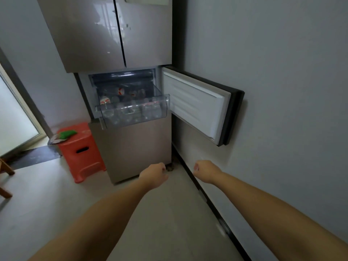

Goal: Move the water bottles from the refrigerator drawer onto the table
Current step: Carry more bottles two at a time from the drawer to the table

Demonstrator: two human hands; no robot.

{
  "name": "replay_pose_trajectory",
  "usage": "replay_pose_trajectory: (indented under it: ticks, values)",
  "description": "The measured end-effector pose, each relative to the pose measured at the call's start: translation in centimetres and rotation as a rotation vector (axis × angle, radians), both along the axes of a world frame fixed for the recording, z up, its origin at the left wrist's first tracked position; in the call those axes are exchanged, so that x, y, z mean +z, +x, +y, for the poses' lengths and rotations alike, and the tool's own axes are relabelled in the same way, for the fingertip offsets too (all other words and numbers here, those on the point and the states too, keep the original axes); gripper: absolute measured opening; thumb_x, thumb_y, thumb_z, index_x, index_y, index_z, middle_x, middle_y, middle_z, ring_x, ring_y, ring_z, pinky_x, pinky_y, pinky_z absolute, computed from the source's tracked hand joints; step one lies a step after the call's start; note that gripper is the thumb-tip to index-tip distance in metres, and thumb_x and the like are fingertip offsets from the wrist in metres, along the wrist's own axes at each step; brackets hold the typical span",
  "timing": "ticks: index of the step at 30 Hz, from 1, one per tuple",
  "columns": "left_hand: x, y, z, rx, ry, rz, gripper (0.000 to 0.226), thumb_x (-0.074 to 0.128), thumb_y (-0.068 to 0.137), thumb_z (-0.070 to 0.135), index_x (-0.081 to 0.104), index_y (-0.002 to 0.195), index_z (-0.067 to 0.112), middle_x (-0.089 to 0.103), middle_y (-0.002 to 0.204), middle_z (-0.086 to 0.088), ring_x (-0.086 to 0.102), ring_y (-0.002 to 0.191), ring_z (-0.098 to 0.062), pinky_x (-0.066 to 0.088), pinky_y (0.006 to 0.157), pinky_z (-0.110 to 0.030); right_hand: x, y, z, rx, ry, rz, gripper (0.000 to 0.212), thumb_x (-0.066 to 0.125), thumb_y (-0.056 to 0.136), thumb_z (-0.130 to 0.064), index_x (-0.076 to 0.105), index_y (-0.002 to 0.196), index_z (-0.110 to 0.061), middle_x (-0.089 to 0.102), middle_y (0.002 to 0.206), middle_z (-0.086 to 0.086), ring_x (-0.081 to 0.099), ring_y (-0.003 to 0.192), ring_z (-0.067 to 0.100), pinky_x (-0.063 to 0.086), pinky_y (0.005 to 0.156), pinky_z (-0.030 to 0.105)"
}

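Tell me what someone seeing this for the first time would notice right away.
The pulled-out clear drawer at mid-height of the refrigerator, packed with water bottles, with the compartment door swung open to its right against the wall. Then both hands, left and right, curled and holding nothing, low in front. A bright orange stool stands left of the refrigerator.

The refrigerator (113, 44) stood against the back wall, with a side wall (282, 72) to its right. Its drawer (134, 112) was pulled forward with water bottles (130, 110) inside. The compartment door (197, 104) was swung right. A stool (82, 153) stood left of the refrigerator.
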State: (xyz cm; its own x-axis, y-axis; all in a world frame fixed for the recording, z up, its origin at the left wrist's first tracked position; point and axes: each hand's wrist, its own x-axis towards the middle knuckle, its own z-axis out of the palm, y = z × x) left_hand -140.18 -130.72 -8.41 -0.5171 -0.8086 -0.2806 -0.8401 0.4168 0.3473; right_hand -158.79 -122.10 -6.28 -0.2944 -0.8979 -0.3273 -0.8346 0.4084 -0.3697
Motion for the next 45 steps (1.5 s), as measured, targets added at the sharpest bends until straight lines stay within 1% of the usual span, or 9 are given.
replay_pose_trajectory:
  ticks: [4, 9, 12, 22, 26, 30, 38, 41, 45]
  values:
    - [1.3, -1.2, -8.3, 0.031, 0.029, 0.032, 0.041, 0.051, 0.094, 0.036, 0.052, 0.127, 0.012, 0.058, 0.128, -0.010, 0.056, 0.115, -0.028, 0.047, 0.095, -0.034, 1.1, -1.4, -7.9, -0.004, -0.011, 0.005, 0.029, 0.048, 0.095, -0.019, 0.060, 0.112, 0.001, 0.061, 0.116, 0.018, 0.057, 0.108, 0.031, 0.046, 0.088, 0.034]
    - [3.6, -0.8, -18.9, 0.110, 0.002, 0.092, 0.043, 0.053, 0.093, 0.036, 0.055, 0.128, 0.011, 0.058, 0.130, -0.010, 0.056, 0.118, -0.026, 0.045, 0.098, -0.035, 3.4, -1.6, -18.6, 0.026, -0.092, -0.006, 0.020, 0.048, 0.092, -0.013, 0.049, 0.072, -0.010, 0.051, 0.074, 0.009, 0.048, 0.070, 0.023, 0.033, 0.061, 0.028]
    - [3.8, -0.5, -22.7, 0.133, -0.006, 0.089, 0.042, 0.054, 0.093, 0.037, 0.055, 0.126, 0.010, 0.059, 0.129, -0.011, 0.057, 0.116, -0.026, 0.046, 0.097, -0.035, 3.7, -1.4, -22.8, 0.068, -0.092, -0.026, 0.017, 0.048, 0.094, -0.016, 0.060, 0.097, -0.004, 0.059, 0.093, 0.012, 0.053, 0.083, 0.024, 0.037, 0.070, 0.026]
    - [6.0, -3.4, -35.5, 0.235, -0.098, 0.209, 0.028, 0.055, 0.094, 0.029, 0.061, 0.113, 0.011, 0.065, 0.115, -0.011, 0.062, 0.102, -0.024, 0.049, 0.090, -0.034, 4.2, -3.6, -40.2, 0.250, -0.146, -0.026, 0.023, 0.049, 0.094, -0.020, 0.063, 0.099, -0.003, 0.066, 0.106, 0.017, 0.061, 0.099, 0.030, 0.045, 0.078, 0.032]
    - [8.3, -5.5, -41.6, 0.318, -0.134, 0.239, 0.025, 0.056, 0.093, 0.028, 0.062, 0.109, 0.010, 0.066, 0.108, -0.011, 0.062, 0.097, -0.025, 0.049, 0.085, -0.034, 5.9, -4.9, -47.5, 0.330, -0.202, -0.012, 0.010, 0.049, 0.093, -0.017, 0.056, 0.087, -0.014, 0.061, 0.099, 0.018, 0.060, 0.093, 0.031, 0.036, 0.071, 0.029]
    - [9.3, -6.7, -46.6, 0.412, -0.132, 0.310, 0.026, 0.058, 0.092, 0.030, 0.062, 0.109, 0.011, 0.066, 0.107, -0.010, 0.062, 0.096, -0.022, 0.047, 0.082, -0.032, 6.5, -6.3, -53.2, 0.337, -0.249, -0.029, 0.019, 0.050, 0.094, -0.020, 0.063, 0.086, -0.008, 0.062, 0.089, 0.014, 0.054, 0.077, 0.023, 0.038, 0.070, 0.028]
    - [6.0, -6.2, -54.4, 0.484, 0.014, 0.262, 0.028, 0.056, 0.093, 0.030, 0.060, 0.114, 0.013, 0.065, 0.109, -0.009, 0.063, 0.098, -0.022, 0.052, 0.093, -0.040, 3.7, -6.4, -61.8, 0.327, -0.236, -0.099, 0.014, 0.050, 0.095, -0.022, 0.056, 0.082, -0.020, 0.061, 0.084, 0.004, 0.055, 0.078, 0.019, 0.044, 0.075, 0.031]
    - [4.8, -6.2, -58.1, 0.479, 0.031, 0.242, 0.030, 0.056, 0.092, 0.031, 0.058, 0.116, 0.012, 0.064, 0.111, -0.009, 0.062, 0.100, -0.023, 0.051, 0.094, -0.042, 2.0, -6.2, -65.5, 0.292, -0.214, -0.109, 0.013, 0.051, 0.095, -0.022, 0.061, 0.096, -0.014, 0.066, 0.097, 0.008, 0.057, 0.082, 0.019, 0.045, 0.072, 0.030]
    - [2.7, -6.3, -64.3, 0.424, 0.012, 0.198, 0.024, 0.054, 0.094, 0.028, 0.060, 0.111, 0.011, 0.064, 0.108, -0.009, 0.062, 0.096, -0.023, 0.052, 0.088, -0.037, -0.3, -5.8, -72.0, 0.213, -0.191, -0.156, 0.026, 0.051, 0.095, -0.025, 0.058, 0.115, -0.009, 0.063, 0.111, 0.011, 0.061, 0.099, 0.026, 0.049, 0.081, 0.034]
